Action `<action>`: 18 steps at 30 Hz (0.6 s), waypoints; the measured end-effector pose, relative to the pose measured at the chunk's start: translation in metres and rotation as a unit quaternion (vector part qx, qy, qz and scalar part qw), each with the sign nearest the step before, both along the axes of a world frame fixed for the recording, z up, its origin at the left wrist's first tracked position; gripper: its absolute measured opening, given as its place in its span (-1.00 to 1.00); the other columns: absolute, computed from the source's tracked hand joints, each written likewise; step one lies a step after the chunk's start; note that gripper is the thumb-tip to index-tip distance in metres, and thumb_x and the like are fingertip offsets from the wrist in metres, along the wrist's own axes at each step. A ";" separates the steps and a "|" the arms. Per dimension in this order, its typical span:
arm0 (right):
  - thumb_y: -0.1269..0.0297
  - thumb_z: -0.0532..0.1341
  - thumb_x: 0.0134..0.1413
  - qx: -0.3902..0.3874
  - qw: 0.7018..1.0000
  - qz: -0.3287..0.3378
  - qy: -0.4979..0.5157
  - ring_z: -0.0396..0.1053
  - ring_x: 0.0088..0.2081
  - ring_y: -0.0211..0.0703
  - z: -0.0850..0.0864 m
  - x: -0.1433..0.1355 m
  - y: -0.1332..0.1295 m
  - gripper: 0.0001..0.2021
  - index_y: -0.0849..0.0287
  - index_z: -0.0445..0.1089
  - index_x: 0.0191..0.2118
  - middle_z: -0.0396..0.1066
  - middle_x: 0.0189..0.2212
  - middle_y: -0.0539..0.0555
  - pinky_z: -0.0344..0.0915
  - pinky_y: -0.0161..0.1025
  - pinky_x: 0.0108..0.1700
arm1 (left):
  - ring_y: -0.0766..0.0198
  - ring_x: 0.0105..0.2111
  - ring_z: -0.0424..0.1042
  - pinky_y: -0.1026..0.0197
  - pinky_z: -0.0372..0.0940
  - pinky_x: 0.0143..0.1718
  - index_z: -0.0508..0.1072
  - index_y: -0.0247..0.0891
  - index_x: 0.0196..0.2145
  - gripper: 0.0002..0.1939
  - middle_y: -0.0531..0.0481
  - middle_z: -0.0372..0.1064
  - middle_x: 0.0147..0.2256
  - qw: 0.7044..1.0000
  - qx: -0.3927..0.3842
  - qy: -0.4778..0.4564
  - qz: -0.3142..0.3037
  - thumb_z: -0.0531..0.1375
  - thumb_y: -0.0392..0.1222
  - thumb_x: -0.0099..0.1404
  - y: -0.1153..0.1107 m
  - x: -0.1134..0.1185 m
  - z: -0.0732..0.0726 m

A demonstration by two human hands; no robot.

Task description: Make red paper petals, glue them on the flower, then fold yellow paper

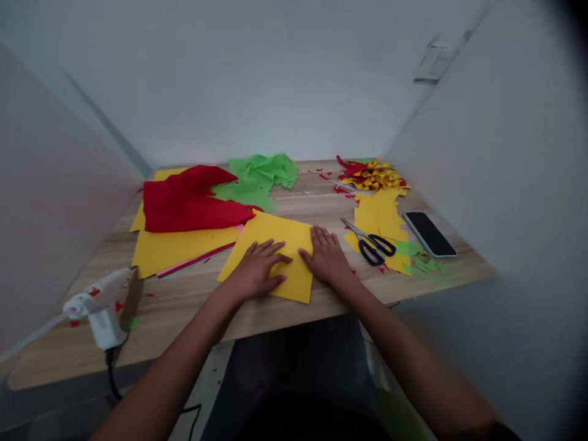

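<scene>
A yellow sheet [289, 236], paper or thin felt, lies flat near the table's front edge. My left hand [257, 269] rests on its left part with the fingers spread. At its right edge lies my right hand [325, 254], palm down, fingers stretched out and partly on the sheet. Neither hand grips anything. To the right of my right hand are dark-handled scissors [373, 240], lying on cut yellow pieces [379, 214]. Red cloth-like material [188, 202] touches the sheet's far left corner.
A white glue gun [103, 312] with a black cord stands at the left. Crumpled green material [261, 177] lies at the back. A phone [429, 234] lies at the right, near a pile of yellow and red cut pieces [374, 176]. Small scraps dot the wooden table [184, 318].
</scene>
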State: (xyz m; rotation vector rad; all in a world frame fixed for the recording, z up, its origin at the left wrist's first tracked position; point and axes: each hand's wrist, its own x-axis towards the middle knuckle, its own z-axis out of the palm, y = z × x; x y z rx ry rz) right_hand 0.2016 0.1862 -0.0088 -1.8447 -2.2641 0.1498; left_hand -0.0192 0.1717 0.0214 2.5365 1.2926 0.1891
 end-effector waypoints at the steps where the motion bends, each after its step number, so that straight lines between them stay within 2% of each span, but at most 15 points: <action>1: -0.04 -0.02 0.30 0.006 1.000 0.002 0.004 -0.07 0.38 0.19 -0.001 0.000 0.000 -0.25 0.48 -0.03 0.37 -0.03 0.37 0.37 -0.19 0.13 0.37 | -0.07 0.34 0.03 -0.27 -0.09 0.31 0.43 -0.05 0.08 -0.56 -0.06 0.11 0.33 1.000 0.010 0.007 0.005 0.24 -0.02 0.24 -0.001 0.007 0.001; 4: -0.01 -0.02 0.31 0.017 1.000 0.006 0.013 -0.06 0.38 0.18 -0.001 -0.001 0.001 -0.28 0.48 -0.02 0.37 -0.02 0.37 0.36 -0.20 0.12 0.38 | 0.01 0.31 0.10 -0.11 -0.01 0.32 0.32 -0.21 0.17 -0.47 -0.19 0.16 0.30 0.999 0.042 0.013 0.001 0.19 -0.07 0.27 -0.004 0.030 -0.002; 7: 0.12 -0.03 0.33 0.021 1.000 0.000 0.019 -0.06 0.38 0.20 -0.001 -0.001 0.000 -0.36 0.51 0.01 0.36 -0.01 0.36 0.37 -0.19 0.14 0.37 | 0.10 0.34 0.04 0.00 -0.03 0.35 0.17 -0.33 0.27 -0.45 -0.24 0.07 0.33 0.998 0.056 0.014 -0.005 0.04 -0.05 0.40 -0.008 0.045 -0.010; 10: 0.25 -0.06 0.34 0.021 1.000 0.008 0.022 -0.06 0.38 0.20 -0.001 0.001 -0.011 -0.44 0.46 0.07 0.35 0.00 0.36 0.32 -0.14 0.16 0.36 | 0.08 0.38 -0.08 -0.06 -0.15 0.37 0.14 -0.29 0.29 -0.43 -0.21 -0.04 0.38 0.998 0.063 0.019 -0.010 -0.04 0.03 0.44 -0.011 0.048 -0.016; 13: 0.32 -0.05 0.33 0.023 0.999 0.039 0.026 -0.01 0.37 0.17 0.000 0.007 -0.037 -0.49 0.36 0.14 0.33 0.07 0.35 0.25 -0.04 0.14 0.34 | 0.06 0.38 -0.09 -0.09 -0.16 0.37 0.10 -0.27 0.33 -0.41 -0.22 -0.08 0.39 0.998 0.064 0.024 -0.013 -0.05 0.03 0.45 -0.011 0.045 -0.019; 15: 0.36 -0.01 0.31 0.038 0.997 0.058 0.044 0.08 0.32 0.17 0.001 0.011 -0.056 -0.52 0.31 0.21 0.29 0.18 0.30 0.22 0.05 0.15 0.30 | 0.05 0.38 -0.09 -0.09 -0.14 0.36 0.09 -0.23 0.34 -0.41 -0.21 -0.09 0.39 0.997 0.065 0.025 -0.015 -0.04 0.02 0.44 -0.010 0.044 -0.019; 18: 0.44 0.04 0.28 0.067 0.990 0.075 0.094 0.28 0.14 0.10 0.005 0.015 -0.076 -0.62 0.19 0.40 0.14 0.40 0.15 0.16 0.24 0.08 0.18 | 0.03 0.38 -0.09 -0.11 -0.10 0.35 0.09 -0.11 0.35 -0.43 -0.16 -0.12 0.40 0.997 0.066 0.028 -0.019 -0.04 0.02 0.44 -0.010 0.043 -0.019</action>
